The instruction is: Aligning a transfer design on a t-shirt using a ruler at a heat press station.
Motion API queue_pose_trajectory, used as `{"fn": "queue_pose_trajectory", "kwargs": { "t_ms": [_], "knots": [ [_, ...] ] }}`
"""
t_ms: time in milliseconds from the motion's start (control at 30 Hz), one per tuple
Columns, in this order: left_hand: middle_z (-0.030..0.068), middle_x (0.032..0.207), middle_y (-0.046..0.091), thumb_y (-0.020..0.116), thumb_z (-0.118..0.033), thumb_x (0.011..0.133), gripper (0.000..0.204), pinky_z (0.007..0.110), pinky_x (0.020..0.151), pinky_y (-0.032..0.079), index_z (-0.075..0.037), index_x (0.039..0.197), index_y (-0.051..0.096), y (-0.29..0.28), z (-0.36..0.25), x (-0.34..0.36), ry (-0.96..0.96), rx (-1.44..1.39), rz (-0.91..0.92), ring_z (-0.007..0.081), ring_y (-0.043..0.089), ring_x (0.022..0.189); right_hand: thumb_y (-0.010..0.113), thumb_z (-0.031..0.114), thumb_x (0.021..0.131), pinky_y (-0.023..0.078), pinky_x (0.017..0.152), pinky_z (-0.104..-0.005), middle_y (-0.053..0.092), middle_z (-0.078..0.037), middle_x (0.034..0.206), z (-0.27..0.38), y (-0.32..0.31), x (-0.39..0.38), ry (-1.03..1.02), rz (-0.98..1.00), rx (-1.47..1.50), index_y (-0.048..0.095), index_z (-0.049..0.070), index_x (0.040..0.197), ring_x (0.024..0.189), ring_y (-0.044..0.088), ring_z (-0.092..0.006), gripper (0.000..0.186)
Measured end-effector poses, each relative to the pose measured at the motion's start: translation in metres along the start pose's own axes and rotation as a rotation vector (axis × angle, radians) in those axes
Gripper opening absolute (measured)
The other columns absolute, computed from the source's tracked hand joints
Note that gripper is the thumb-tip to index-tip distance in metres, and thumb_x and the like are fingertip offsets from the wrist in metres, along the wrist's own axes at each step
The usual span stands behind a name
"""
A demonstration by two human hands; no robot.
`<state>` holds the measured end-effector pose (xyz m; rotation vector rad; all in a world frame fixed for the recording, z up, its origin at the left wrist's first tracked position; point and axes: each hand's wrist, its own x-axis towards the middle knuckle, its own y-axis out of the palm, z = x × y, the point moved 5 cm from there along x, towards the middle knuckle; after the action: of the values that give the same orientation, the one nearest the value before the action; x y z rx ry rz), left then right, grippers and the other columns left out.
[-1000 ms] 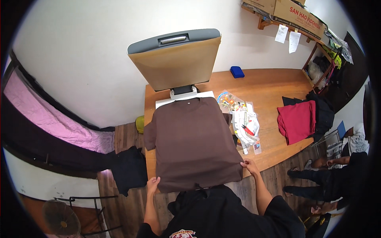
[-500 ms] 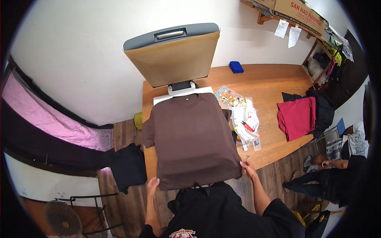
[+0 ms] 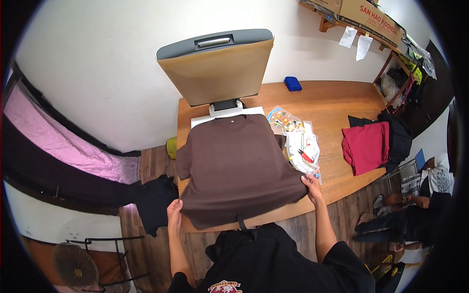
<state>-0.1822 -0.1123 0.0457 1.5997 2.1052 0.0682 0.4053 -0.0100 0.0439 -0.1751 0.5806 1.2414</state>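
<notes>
Shirt (image 3: pixel 239 166): which way?
"Collar (image 3: pixel 232 124) toward the raised press (image 3: pixel 217 73), hem (image 3: pixel 210 224) toward the person (image 3: pixel 288 263), long axis running back over the table (image 3: pixel 337 100)."
"Hands?"
"Left hand (image 3: pixel 175 211) and right hand (image 3: pixel 312 188), wide apart, each pinch a hem corner."

Behind the brown shirt (image 3: pixel 239 161), the raised press lid (image 3: pixel 215 73) obstructed reach; passage lay between the white items (image 3: pixel 296 142) and red cloth (image 3: pixel 366 149).

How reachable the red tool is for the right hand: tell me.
Probably yes: the red tool lies uncovered near the right hand, though that hand must first release the brown shirt.
</notes>
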Motion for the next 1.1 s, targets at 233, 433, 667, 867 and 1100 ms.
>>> {"fn": "queue_pose_trajectory", "kwargs": {
  "t_ms": [233, 433, 667, 867, 1100],
  "knots": [
    [0.0029, 0.091, 0.071, 0.073, -0.019, 0.091, 0.02, 0.023, 0.078, 0.047, 0.0, 0.096, 0.068, -0.018, 0.038, -0.019, -0.269, 0.238, -0.118, 0.0087, 0.063, 0.083, 0.071, 0.014, 0.091, 0.044, 0.068, -0.0202, 0.062, 0.002, 0.079, -0.036, -0.028, -0.007, 0.07, -0.083, -0.372, 0.065, 0.001, 0.095, 0.072, 0.055, -0.0044, 0.015],
    [0.004, 0.085, 0.068, 0.076, -0.035, 0.088, 0.034, 0.026, 0.075, 0.049, -0.001, 0.094, 0.07, -0.054, 0.1, -0.044, -0.35, 0.567, -0.218, 0.0119, 0.062, 0.081, 0.078, 0.016, 0.083, 0.049, 0.067, -0.0261, 0.061, -0.001, 0.072, -0.081, -0.054, -0.018, -0.067, -0.129, -0.85, 0.063, 0.001, 0.094, 0.066, 0.056, -0.0106, 0.024],
    [0.0067, 0.095, 0.065, 0.073, -0.034, 0.09, 0.035, 0.027, 0.065, 0.058, -0.002, 0.099, 0.064, -0.037, 0.101, -0.04, -0.488, 0.539, -0.411, 0.0138, 0.063, 0.077, 0.082, 0.029, 0.079, 0.05, 0.074, -0.0303, 0.066, -0.008, 0.086, -0.119, -0.037, -0.006, -0.167, -0.102, -0.753, 0.064, 0.001, 0.104, 0.08, 0.06, -0.0165, 0.042],
    [0.0094, 0.112, 0.063, 0.074, -0.023, 0.09, 0.034, 0.038, 0.083, 0.061, 0.002, 0.108, 0.059, -0.011, 0.087, -0.04, -0.544, 0.188, -0.2, 0.0204, 0.063, 0.1, 0.089, 0.02, 0.072, 0.044, 0.063, -0.0256, 0.057, -0.002, 0.08, -0.105, -0.043, -0.005, -0.017, -0.207, -0.886, 0.056, 0.005, 0.087, 0.068, 0.051, -0.0103, 0.039],
    [0.0057, 0.103, 0.068, 0.072, -0.03, 0.092, 0.032, 0.031, 0.081, 0.053, -0.002, 0.106, 0.064, -0.008, 0.068, -0.051, -0.503, 0.2, -0.191, 0.0144, 0.065, 0.094, 0.083, 0.012, 0.077, 0.037, 0.053, -0.027, 0.054, 0.005, 0.068, -0.082, -0.045, -0.014, 0.134, 0.024, -0.895, 0.067, 0.005, 0.08, 0.059, 0.046, -0.0073, 0.018]
  ]
}}
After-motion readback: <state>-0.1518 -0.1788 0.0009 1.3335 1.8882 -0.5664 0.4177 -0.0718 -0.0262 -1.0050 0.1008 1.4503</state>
